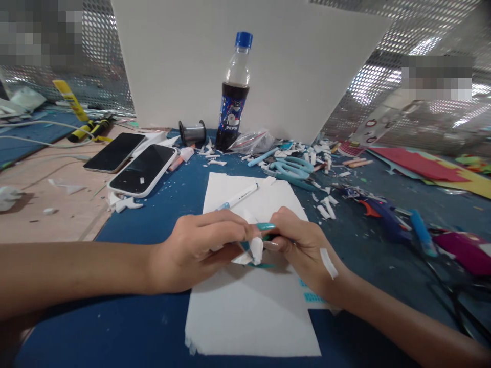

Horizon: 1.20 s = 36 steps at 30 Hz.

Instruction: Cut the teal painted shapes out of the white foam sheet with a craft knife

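Above a white sheet of paper [253,317], my two hands meet at their fingertips. My left hand [207,245] is closed in a pinch on a small white piece [256,249], torn or folded in shape, whose material I cannot make out. Closed fingers of my right hand [303,240] press close to that piece, around something small with a dark and green bit showing; its kind is hidden. Long teal nails cover part of the contact. A white and light-blue pen [240,197] lies on the paper just beyond my hands.
Light-blue scissors [291,167] lie among white scraps [326,207] behind the paper. A Pepsi bottle [233,97] stands at the back before a white board [291,61]. Two phones [143,171] rest at left. A blue glue gun [387,217] and its cable are at right.
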### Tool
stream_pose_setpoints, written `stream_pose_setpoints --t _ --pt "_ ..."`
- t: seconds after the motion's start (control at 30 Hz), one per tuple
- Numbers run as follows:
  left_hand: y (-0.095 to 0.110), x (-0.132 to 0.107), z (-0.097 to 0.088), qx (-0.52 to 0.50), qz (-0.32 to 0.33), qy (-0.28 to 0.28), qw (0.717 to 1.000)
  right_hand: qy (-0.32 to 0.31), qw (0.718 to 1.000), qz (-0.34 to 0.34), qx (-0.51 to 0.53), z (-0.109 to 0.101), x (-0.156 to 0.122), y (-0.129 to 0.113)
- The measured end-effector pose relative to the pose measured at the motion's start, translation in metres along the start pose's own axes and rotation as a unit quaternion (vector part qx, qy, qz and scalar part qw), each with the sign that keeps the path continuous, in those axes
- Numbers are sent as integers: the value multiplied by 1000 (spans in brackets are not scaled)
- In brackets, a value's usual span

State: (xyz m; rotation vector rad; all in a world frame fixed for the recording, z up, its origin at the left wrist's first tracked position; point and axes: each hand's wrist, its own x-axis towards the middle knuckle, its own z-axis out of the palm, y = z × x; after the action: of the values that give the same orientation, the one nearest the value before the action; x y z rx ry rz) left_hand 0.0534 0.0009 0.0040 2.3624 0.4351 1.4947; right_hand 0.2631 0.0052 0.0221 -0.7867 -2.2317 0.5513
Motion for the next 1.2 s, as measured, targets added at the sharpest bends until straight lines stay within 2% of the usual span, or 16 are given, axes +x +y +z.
stream_pose_setpoints --t 0.43,0.57,0.8,0.97,1.2 --pt "1 0 3 -6 3 12 1000 -3 1000 -1 -3 -2 0 -1" --pt "3 1 1 -12 4 0 1000 -4 1000 5 0 -1 0 -4" --pt "7 2 -4 44 -5 -37 998 -6 1000 4 19 0 -1 -1" --pt "9 1 -5 79 -31 -24 996 -14 1000 10 18 -2 0 2" --pt "7 4 -4 73 -12 -20 997 2 1000 12 4 -3 2 -1"
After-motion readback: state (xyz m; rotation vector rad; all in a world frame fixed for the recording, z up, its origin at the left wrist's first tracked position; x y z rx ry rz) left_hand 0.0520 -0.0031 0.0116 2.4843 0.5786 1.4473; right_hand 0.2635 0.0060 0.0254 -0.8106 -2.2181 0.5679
